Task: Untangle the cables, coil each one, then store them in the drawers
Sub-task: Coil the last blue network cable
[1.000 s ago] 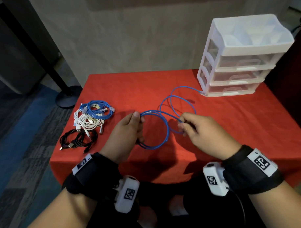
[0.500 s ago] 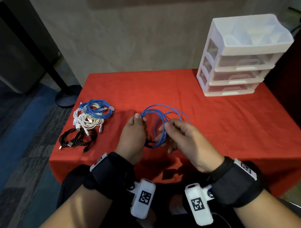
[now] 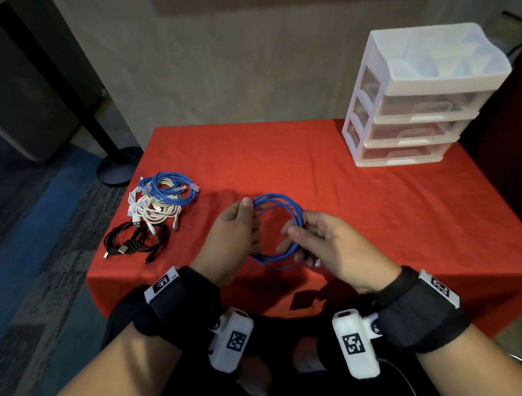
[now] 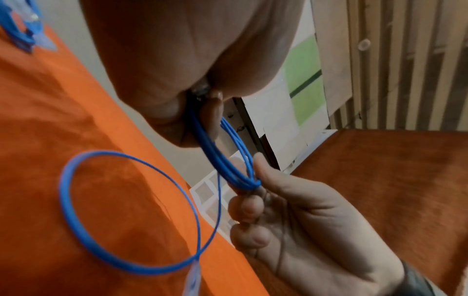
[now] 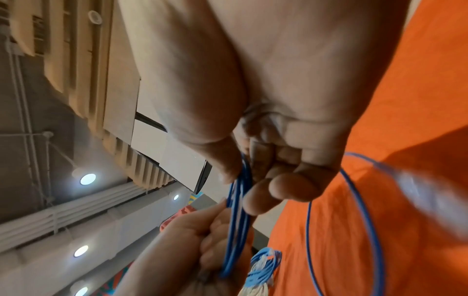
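A thin blue cable (image 3: 279, 203) hangs in several loops between my hands, just above the red tablecloth (image 3: 357, 207). My left hand (image 3: 236, 226) pinches the coil's left side between thumb and fingers. My right hand (image 3: 311, 238) pinches the right side of the loops (image 4: 243, 180) with thumb and forefinger. One loose loop (image 4: 126, 210) droops below, with a clear plug (image 4: 193, 280) at its end. In the right wrist view the bundled strands (image 5: 238, 210) run from my right fingers down to the left hand. The white drawer unit (image 3: 417, 96) stands at the table's far right, all three drawers closed.
On the table's left side lie a coiled blue cable (image 3: 173, 187), a white cable bundle (image 3: 155, 210) and a black cable bundle (image 3: 137, 241). A black floor stand (image 3: 119, 166) sits beyond the left edge. Dark furniture borders the table's right side.
The blue cable's long tail, stretched toward the drawers a second ago, has been gathered into the coil. My right hand moved in toward my left, and both wrists rose nearer the camera.
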`<state>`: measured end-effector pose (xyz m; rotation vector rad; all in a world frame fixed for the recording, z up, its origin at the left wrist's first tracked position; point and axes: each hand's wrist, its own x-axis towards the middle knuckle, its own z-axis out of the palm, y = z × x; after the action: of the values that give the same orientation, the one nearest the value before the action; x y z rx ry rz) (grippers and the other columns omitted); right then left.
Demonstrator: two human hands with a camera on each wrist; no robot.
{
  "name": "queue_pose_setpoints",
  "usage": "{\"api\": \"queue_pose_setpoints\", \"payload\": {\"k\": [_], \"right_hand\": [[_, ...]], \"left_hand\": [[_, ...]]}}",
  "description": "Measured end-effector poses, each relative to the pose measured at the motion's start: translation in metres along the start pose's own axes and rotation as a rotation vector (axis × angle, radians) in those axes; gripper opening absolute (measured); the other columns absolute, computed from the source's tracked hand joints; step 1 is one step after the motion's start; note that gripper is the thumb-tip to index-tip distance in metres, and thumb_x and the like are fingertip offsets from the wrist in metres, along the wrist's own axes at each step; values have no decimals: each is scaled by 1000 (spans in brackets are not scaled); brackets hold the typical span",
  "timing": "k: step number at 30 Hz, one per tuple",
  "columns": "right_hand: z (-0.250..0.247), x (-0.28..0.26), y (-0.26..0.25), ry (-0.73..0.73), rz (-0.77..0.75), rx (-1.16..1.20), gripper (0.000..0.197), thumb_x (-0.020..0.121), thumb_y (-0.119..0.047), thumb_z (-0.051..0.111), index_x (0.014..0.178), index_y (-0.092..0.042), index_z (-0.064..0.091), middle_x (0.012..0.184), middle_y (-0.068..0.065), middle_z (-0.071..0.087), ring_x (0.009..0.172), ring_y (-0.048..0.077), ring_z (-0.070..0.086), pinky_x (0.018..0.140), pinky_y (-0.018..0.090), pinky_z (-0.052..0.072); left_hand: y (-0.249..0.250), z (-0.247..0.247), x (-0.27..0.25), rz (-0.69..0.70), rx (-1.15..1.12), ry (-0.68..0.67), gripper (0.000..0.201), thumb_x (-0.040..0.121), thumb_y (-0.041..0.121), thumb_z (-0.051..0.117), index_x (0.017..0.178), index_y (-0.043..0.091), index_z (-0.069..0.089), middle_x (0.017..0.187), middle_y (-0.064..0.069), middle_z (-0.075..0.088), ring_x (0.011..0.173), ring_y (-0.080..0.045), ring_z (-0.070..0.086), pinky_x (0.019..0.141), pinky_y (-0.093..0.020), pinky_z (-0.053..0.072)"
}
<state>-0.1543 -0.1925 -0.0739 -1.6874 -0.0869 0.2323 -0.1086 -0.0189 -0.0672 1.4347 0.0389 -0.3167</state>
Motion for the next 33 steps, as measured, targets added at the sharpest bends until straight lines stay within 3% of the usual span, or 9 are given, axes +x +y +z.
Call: {"api": "queue_pose_setpoints", "payload": {"k": [5,7,9,14,20,23,28,31,33], "right_hand": [[-19,11,4,366,-137,-165,12,96,-25,67,108,-22,65,85,1,62,60,13,50,57,22,40],[-22,13,5,323,-106,-213,19,92,-31,67,110,-26,64,89,1,61,62,20,49,58,25,39],[-21,12,5,158,-33,-205,8,98,-20,63,102,-14,65,76,4,54,59,21,48,52,26,37],[-20,12,10,46,96,-164,20,101,-14,59,92,4,60,65,18,56,50,16,53,47,27,39],[-10,18,0,199,1,244,16,103,-5,52,99,9,60,86,27,65,72,31,69,68,39,60],[7,21,-5,297,-82,362,13,103,-1,50,100,1,63,88,20,66,84,35,66,74,34,62],[29,17,0,259,-159,312,17,103,0,51,99,-4,67,89,12,72,82,22,70,77,35,60],[30,13,2,228,-150,268,16,104,-8,53,105,-5,69,92,19,73,83,30,71,76,62,55],[29,12,2,204,-161,259,16,103,-6,53,104,-2,68,89,19,70,82,29,70,78,61,57]], "left_hand": [[10,-7,2,43,125,4,33,111,27,32,95,9,55,49,13,31,40,-2,24,40,-19,22],[13,-8,2,101,201,1,32,110,26,34,97,4,54,50,14,34,41,-2,27,40,-19,25],[16,-9,1,138,235,-14,33,110,25,35,101,-1,52,52,13,34,42,-3,27,40,-19,26],[23,-15,1,178,189,42,30,111,26,35,93,9,53,53,12,34,43,-4,27,40,-19,27],[7,-12,6,131,-23,176,32,111,26,32,90,14,53,55,12,38,46,-4,30,45,-21,30],[1,-3,9,80,-125,201,33,111,27,31,88,17,50,52,12,38,44,-4,32,46,-21,35],[2,3,14,41,-189,300,36,112,28,27,86,16,49,64,3,42,47,-6,42,44,-22,42],[-1,-1,17,-24,-23,343,37,111,34,27,93,18,55,89,-1,61,77,-9,61,68,-33,57],[-2,-3,19,-74,-78,320,35,111,36,28,95,18,54,107,-8,66,95,-20,66,92,-50,53]]}}
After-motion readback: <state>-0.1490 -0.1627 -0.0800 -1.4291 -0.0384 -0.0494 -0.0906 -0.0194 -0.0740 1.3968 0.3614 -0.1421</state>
